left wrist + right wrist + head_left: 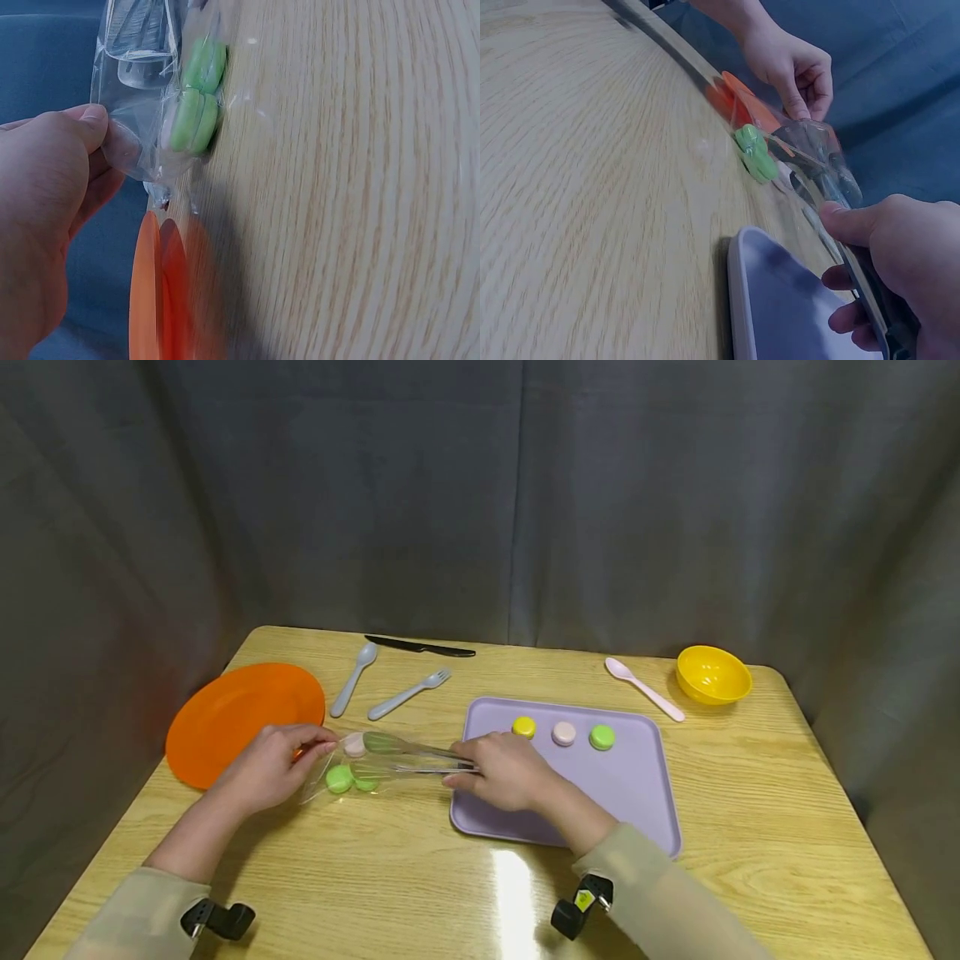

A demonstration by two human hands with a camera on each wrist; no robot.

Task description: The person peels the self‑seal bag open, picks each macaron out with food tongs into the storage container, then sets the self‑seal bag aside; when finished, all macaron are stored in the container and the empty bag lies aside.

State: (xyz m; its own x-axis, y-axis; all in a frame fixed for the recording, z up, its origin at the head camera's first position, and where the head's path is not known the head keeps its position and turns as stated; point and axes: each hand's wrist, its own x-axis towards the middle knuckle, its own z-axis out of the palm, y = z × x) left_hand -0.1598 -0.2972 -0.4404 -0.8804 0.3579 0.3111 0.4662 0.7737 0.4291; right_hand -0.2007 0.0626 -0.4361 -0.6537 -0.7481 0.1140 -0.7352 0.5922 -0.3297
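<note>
Two pale sleeves (142, 910) come in from the near edge of the table (360, 893), each with a small black device (221, 920) strapped at the wrist. On the left, the left hand (266, 768) pinches the edge of a clear bag (150, 116) between thumb and fingers, just beside an orange plate (232, 710). To its right, the right hand (504, 770) grips a pair of tongs (435, 750) above the left part of a lilac tray (615, 793). The tongs point left, and their heads are inside the bag; whether they clasp anything cannot be told. Two green macarons (339, 779) lie at the near side of the bag, touching each other, with a pale pink macaron (354, 745) on its far side.

Along the tray's far side sit, from left to right, a yellow macaron (523, 727), another pink one (564, 733) and another green one (602, 737), set apart. Farther off on the left are a grey spoon (354, 681), a grey fork (408, 695) and a black knife (420, 647); far right, a pink spoon (645, 690) lies near a yellow bowl (714, 677).
</note>
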